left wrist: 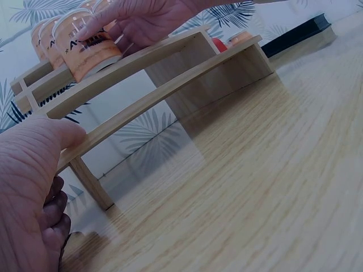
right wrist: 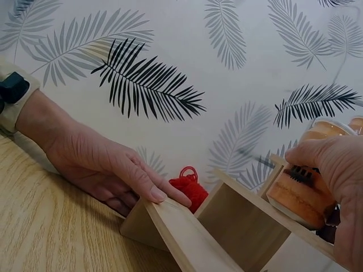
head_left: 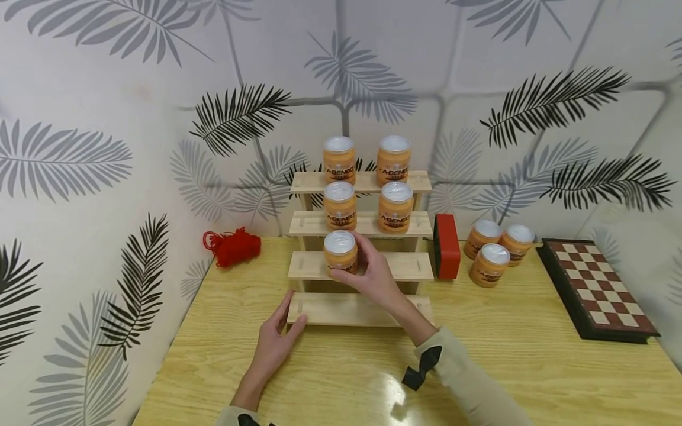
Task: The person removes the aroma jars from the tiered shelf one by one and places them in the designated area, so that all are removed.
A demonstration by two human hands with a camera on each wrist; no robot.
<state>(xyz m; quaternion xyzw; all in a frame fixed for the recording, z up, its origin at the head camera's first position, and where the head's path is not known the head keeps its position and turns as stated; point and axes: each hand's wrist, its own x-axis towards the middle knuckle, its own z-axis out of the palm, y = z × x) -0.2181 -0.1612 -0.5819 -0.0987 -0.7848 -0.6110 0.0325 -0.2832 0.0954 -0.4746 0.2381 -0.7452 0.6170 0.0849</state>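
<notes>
A stepped wooden shelf rack (head_left: pixel 362 310) stands on the table against the wall. My right hand (head_left: pixel 375 275) holds an orange jar (head_left: pixel 340 253) with a silvery lid at the left of the second step from the bottom, thumb in front and fingers around its right side. In the left wrist view the jar (left wrist: pixel 93 56) sits upright, its base right at the board. My left hand (head_left: pixel 274 343) grips the left end of the lowest board, thumb on top and fingers curled at its side. Two similar jars (head_left: pixel 394 207) stand on each of the two upper steps.
Right of the rack stands a red box (head_left: pixel 446 247), with three more orange jars (head_left: pixel 489 265) grouped beyond it. A checkered game board (head_left: pixel 599 284) lies at the far right. Red yarn (head_left: pixel 237 247) lies left of the rack. Leaf-patterned wall covering (head_left: pixel 373 71) rises behind.
</notes>
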